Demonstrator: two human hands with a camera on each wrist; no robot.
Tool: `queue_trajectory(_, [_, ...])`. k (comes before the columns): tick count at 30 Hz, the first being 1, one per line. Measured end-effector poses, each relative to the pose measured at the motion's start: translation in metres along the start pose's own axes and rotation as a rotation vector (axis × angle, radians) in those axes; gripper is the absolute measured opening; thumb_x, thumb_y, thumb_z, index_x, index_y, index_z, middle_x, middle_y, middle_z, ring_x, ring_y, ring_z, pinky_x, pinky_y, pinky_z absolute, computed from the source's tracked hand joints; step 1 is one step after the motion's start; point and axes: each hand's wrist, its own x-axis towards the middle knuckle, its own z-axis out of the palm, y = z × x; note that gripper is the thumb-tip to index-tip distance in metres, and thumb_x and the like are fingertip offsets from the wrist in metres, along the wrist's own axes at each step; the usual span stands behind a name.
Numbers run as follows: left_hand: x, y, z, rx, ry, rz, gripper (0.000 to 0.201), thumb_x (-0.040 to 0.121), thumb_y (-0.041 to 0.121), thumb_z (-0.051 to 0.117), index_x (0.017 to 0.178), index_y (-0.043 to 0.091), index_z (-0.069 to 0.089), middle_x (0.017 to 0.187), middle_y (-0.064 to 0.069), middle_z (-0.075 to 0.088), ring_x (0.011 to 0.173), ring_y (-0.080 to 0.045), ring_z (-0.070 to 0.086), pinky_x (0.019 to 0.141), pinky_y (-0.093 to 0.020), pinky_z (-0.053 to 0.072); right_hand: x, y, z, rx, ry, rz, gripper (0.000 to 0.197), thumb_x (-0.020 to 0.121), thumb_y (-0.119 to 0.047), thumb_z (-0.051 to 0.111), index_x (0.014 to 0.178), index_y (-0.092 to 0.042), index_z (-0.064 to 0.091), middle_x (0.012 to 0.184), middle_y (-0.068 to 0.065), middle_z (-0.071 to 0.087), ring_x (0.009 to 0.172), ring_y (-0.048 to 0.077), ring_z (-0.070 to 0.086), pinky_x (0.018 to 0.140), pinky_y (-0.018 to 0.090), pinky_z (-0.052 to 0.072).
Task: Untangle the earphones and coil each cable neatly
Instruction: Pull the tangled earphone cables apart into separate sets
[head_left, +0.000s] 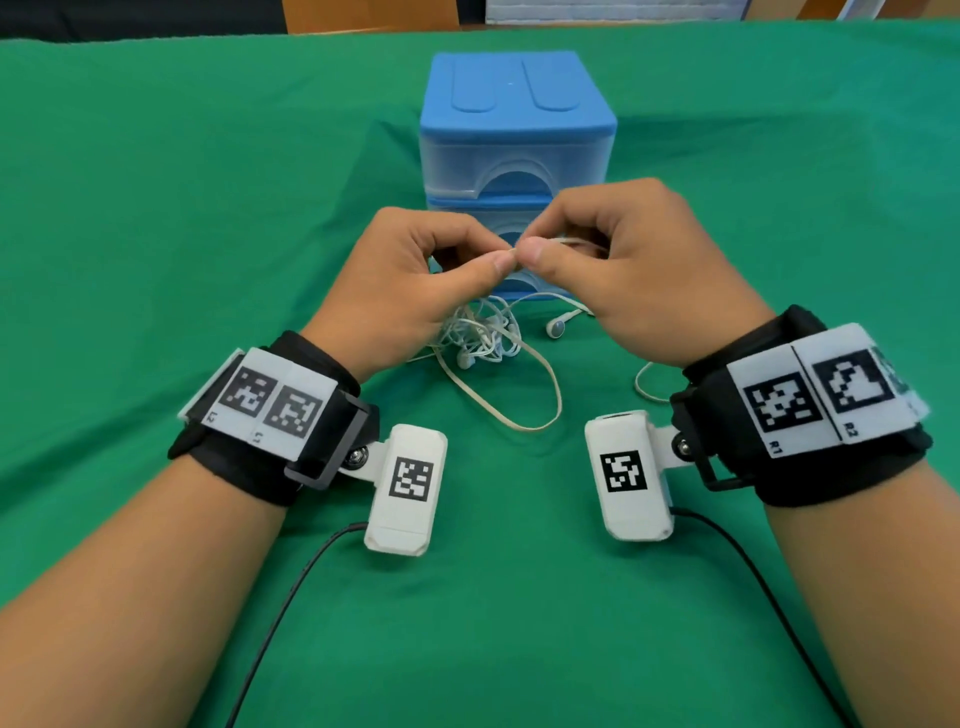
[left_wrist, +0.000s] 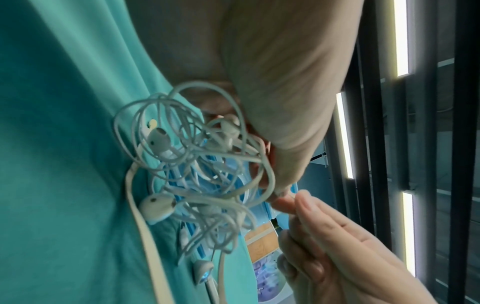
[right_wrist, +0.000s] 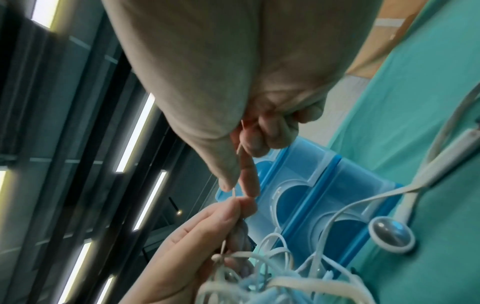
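A knot of white earphone cables (head_left: 480, 332) hangs from my hands down to the green cloth; the tangle (left_wrist: 197, 176) holds several earbuds. My left hand (head_left: 415, 280) pinches a thin cable strand between thumb and forefinger. My right hand (head_left: 613, 270) pinches the same strand right beside it, thumb tips almost touching. In the right wrist view the strand (right_wrist: 233, 192) runs taut between the two pinches. One earbud (head_left: 556, 327) lies on the cloth under my right hand, seen also as the earbud (right_wrist: 392, 234). A flat cream cable loop (head_left: 519, 395) lies toward me.
A blue and clear small drawer unit (head_left: 514, 135) stands just behind my hands on the green tablecloth (head_left: 208, 208). Another cream cable end (head_left: 647, 387) curls by my right wrist. Black camera leads run off both wrists toward me.
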Motion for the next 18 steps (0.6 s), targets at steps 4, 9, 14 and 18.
queue_trajectory(4, [0.001, -0.003, 0.000, 0.016, -0.012, -0.021, 0.010, 0.091, 0.011, 0.073, 0.088, 0.002, 0.075, 0.070, -0.010, 0.064, 0.061, -0.004, 0.044, 0.061, -0.013, 0.036, 0.001, 0.004, -0.002, 0.114, 0.145, 0.017, 0.019, 0.092, -0.024, 0.066, 0.082, -0.009, 0.072, 0.049, -0.008, 0.035, 0.049, 0.005, 0.026, 0.051, 0.025, 0.024])
queue_trajectory(9, [-0.001, -0.010, -0.002, -0.009, -0.026, -0.097, 0.008, 0.092, 0.010, 0.071, 0.090, 0.003, 0.075, 0.075, -0.003, 0.067, 0.064, -0.003, 0.051, 0.065, -0.013, 0.040, 0.007, 0.007, -0.013, 0.382, 0.510, -0.018, 0.017, 0.096, -0.013, 0.058, 0.080, -0.011, 0.063, 0.069, 0.008, 0.049, 0.056, 0.005, 0.033, 0.056, 0.018, 0.029])
queue_trajectory(14, [-0.001, -0.007, -0.001, -0.089, -0.054, -0.083, 0.011, 0.091, 0.015, 0.069, 0.099, 0.011, 0.076, 0.089, -0.019, 0.071, 0.079, -0.016, 0.058, 0.076, -0.031, 0.046, 0.005, 0.013, -0.010, 0.454, 0.461, 0.016, 0.020, 0.095, -0.014, 0.059, 0.077, -0.020, 0.062, 0.075, 0.009, 0.059, 0.054, 0.002, 0.036, 0.055, 0.016, 0.031])
queue_trajectory(18, [-0.002, -0.004, -0.001, -0.131, -0.057, -0.092, 0.015, 0.091, 0.014, 0.067, 0.102, 0.009, 0.074, 0.092, -0.018, 0.072, 0.084, -0.017, 0.063, 0.084, -0.037, 0.050, 0.004, 0.013, -0.007, 0.509, 0.388, 0.005, 0.018, 0.094, -0.008, 0.059, 0.077, -0.014, 0.063, 0.069, -0.005, 0.062, 0.052, -0.001, 0.045, 0.057, 0.012, 0.034])
